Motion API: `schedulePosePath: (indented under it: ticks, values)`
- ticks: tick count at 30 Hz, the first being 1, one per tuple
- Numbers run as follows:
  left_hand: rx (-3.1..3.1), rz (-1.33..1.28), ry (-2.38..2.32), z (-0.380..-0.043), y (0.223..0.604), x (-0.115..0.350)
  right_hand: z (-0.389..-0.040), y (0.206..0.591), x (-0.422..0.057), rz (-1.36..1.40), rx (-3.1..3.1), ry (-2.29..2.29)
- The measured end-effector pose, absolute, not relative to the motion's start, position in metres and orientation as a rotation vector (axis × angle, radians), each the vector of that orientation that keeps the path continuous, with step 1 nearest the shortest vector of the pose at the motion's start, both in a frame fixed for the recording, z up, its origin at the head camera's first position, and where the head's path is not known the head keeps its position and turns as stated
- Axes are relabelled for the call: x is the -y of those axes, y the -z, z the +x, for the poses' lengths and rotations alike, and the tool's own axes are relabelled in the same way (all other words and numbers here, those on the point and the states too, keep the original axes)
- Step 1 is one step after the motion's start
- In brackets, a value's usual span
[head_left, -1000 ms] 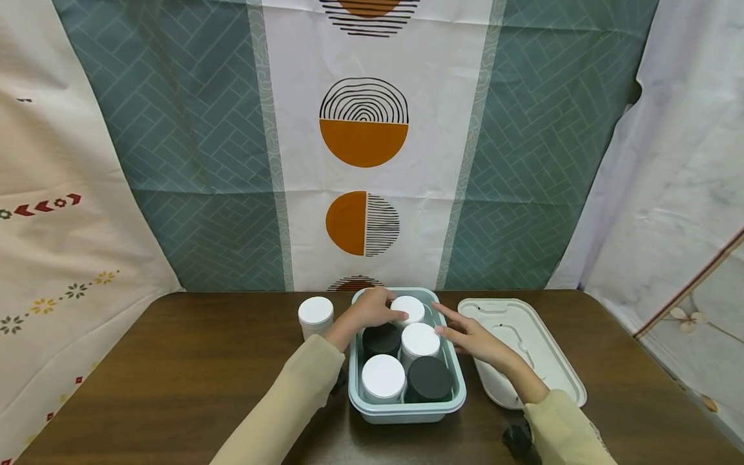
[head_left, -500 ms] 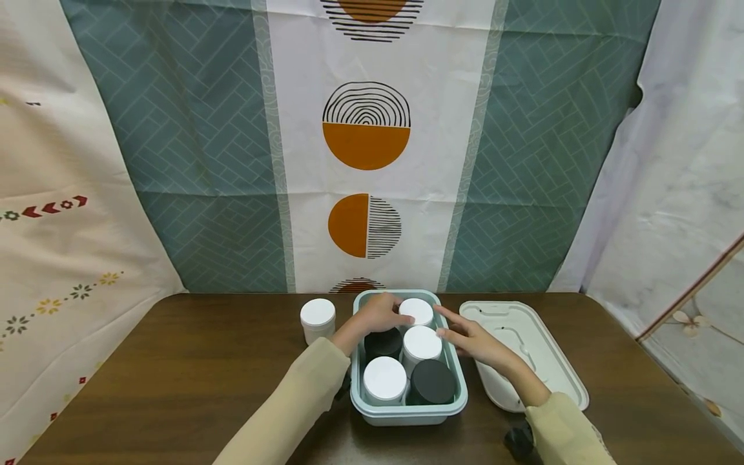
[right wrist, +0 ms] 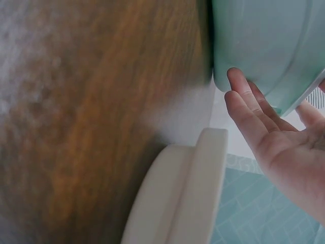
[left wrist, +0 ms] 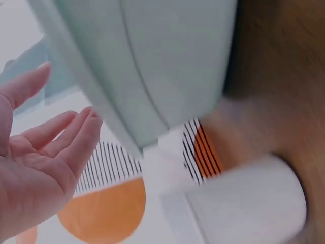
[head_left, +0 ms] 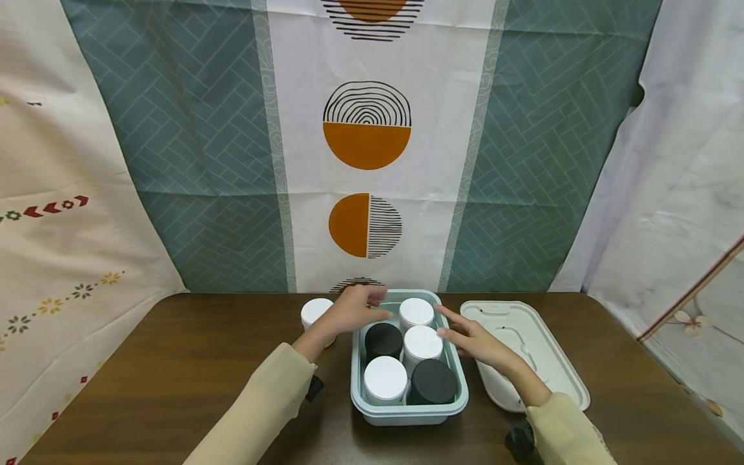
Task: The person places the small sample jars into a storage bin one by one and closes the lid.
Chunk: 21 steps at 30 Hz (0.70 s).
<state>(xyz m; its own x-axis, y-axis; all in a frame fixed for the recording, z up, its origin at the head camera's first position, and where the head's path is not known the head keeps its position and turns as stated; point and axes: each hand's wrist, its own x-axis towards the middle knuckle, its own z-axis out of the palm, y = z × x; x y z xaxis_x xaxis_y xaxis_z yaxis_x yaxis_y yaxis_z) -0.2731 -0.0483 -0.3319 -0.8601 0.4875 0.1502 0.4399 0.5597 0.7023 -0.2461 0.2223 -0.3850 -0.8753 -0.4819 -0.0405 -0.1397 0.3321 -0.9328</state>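
Note:
A pale blue-green plastic box holds white-lidded jars, one at the far end, one in the middle and one at the near left. Two black-lidded jars, one at left and one at near right, stand among them. My left hand is over the box's far left rim with fingers spread, holding nothing. At the right rim is my right hand, thumb and index finger reaching over the edge. Its other fingers lie straight along the outer wall in the right wrist view.
Another white jar stands on the brown table left of the box, partly behind my left hand. An off-white lid lies to the right, under my right forearm. Patterned cloth hangs behind the table.
The white jar at the far end shifted right within the box under my left hand. That hand then let go and moved left and up. My right hand stays at the rim.

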Motion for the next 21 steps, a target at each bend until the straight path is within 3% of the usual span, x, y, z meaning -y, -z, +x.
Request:
schedulePosePath:
  ticks: [21]
  values:
    - [-2.885,0.597,-1.312,-0.267,0.343,0.133,-0.246,0.386,-0.223,-0.579,-2.291,1.558]
